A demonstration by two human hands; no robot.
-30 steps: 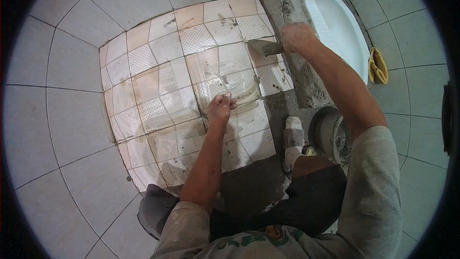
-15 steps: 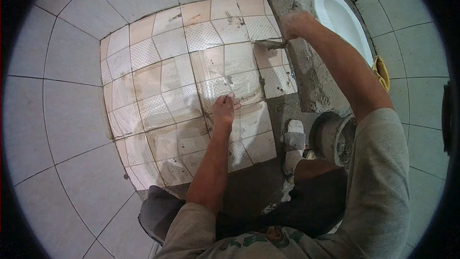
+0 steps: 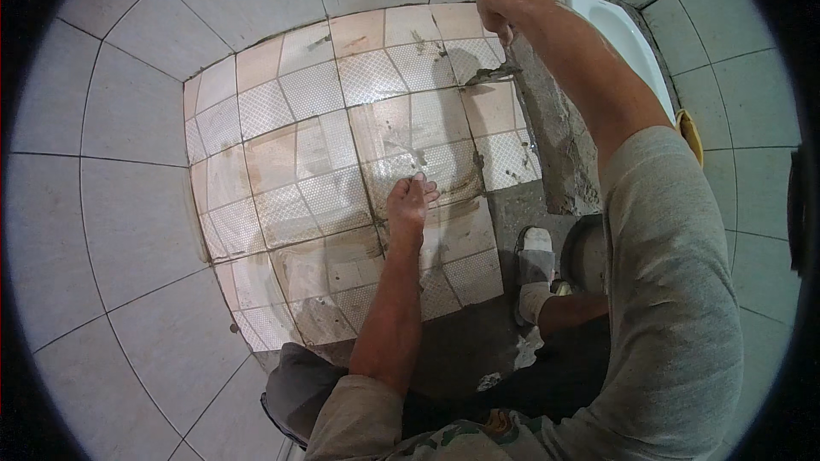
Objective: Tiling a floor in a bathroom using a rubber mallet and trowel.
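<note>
My left hand (image 3: 410, 201) rests with bent fingers on a beige patterned floor tile (image 3: 444, 172) in the middle of a freshly laid tiled floor (image 3: 290, 162), smeared with grey mortar. My right hand (image 3: 497, 7) is raised at the top, closed around the handle of a trowel (image 3: 492, 74) whose grey blade points left over the tiles beside a raw cement ledge (image 3: 555, 132).
A white squat toilet pan (image 3: 619, 34) sits in the cement ledge at the upper right, with a yellow object (image 3: 690, 135) next to it. My foot in a white sandal (image 3: 535, 266) stands on bare mortar beside a dark bucket (image 3: 588, 252). White wall tiles (image 3: 111, 205) surround the floor.
My right hand with the trowel has risen and shifted left toward the top. My left hand has stayed on the same tile while the view shifted slightly.
</note>
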